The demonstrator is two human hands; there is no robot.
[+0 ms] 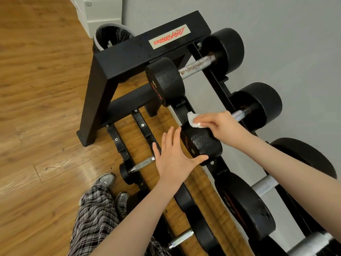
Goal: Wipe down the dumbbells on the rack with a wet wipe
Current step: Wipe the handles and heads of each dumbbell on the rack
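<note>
I am pressing a white wet wipe [193, 120] with my right hand [219, 124] onto the top of the near head of the second dumbbell [202, 143] on the black rack [147, 50], fingers laid fairly flat over the wipe. My left hand [175, 157] is lying open, fingers straight, against the front face of that same head, thumb touching its lower edge. Further along the rack from this dumbbell, another dumbbell [193, 69] is sitting by the red-lettered label [169, 36].
</note>
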